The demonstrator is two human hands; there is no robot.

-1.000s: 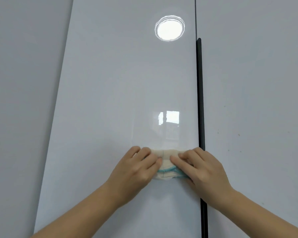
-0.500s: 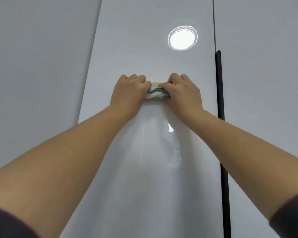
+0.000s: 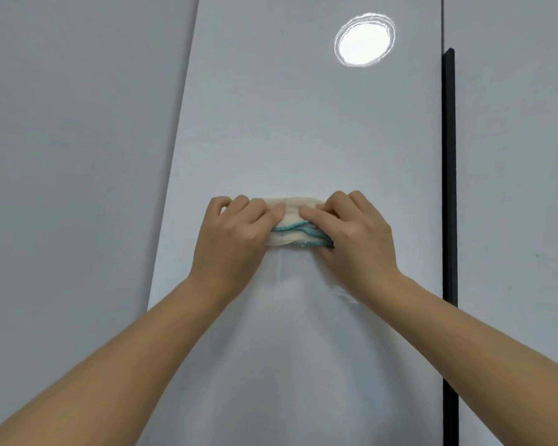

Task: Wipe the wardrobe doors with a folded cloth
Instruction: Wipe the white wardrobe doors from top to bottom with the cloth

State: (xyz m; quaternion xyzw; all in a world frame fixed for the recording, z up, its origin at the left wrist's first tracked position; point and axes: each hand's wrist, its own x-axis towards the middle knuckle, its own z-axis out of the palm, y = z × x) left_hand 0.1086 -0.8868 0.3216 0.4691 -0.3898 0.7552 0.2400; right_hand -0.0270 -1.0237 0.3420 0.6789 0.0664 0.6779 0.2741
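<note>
Pressing folded cloth (image 3: pixel 291 234) against middle wardrobe door (image 3: pixel 303 123), left hand (image 3: pixel 236 235) and right hand (image 3: pixel 356 241) each curl fingers over one end. Cloth's long axis runs sideways between both hands, equally near; black handle strip (image 3: pixel 449 188) lies right.

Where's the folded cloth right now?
In the head view the folded cloth sits mid-frame, pressed against the middle wardrobe door between the left hand and right hand, left of the black strip.
</note>
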